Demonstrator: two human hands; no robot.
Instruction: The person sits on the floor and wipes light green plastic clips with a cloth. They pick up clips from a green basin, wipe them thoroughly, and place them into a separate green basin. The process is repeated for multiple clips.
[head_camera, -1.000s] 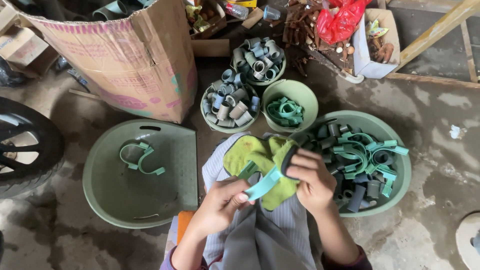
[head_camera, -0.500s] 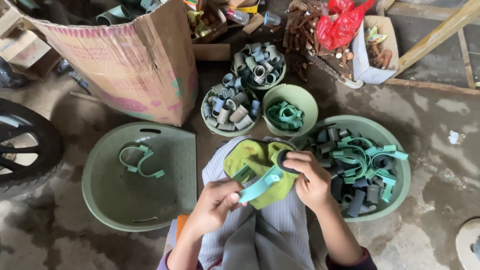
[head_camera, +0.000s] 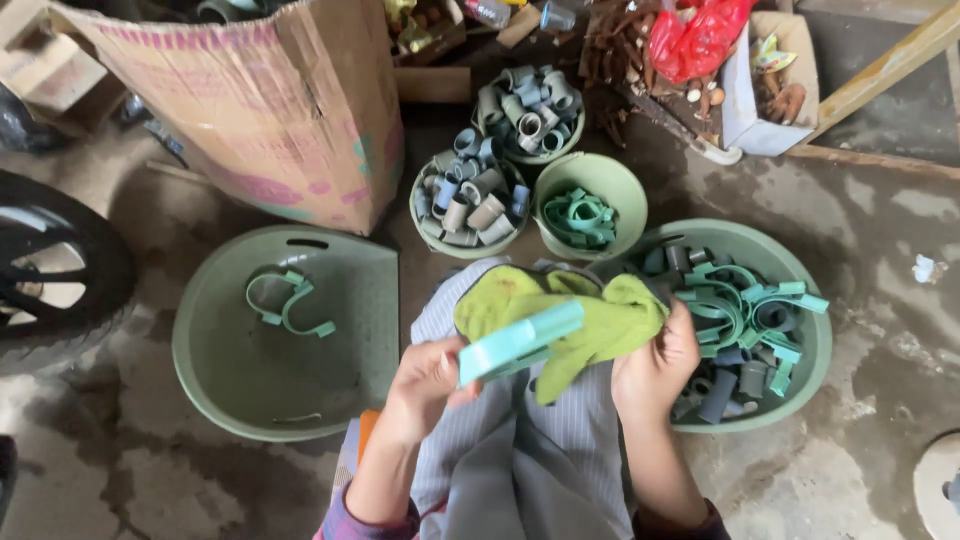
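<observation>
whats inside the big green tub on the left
Two teal curved clamps lie in the big green tub, near its upper left. The rest of its floor shows bare; only its lower right edge is hidden behind the left hand and arm.

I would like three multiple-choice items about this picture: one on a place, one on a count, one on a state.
1. Where do the two loose clamps lie?
A. in the flat-sided basin at left
B. in the cardboard box
C. on the tyre

2. How many small round bowls stand beyond the lap?
A. one
B. three
C. five

3. What does the left hand hold?
A. nothing
B. a grey tube
C. a teal plastic strip

Answers: 1 A, they rest on the basin floor. 2 B, two bowls of tubes and one of clamps. 3 C, the fingers grip the strip beside the yellow-green cloth, which the right hand holds.
</observation>
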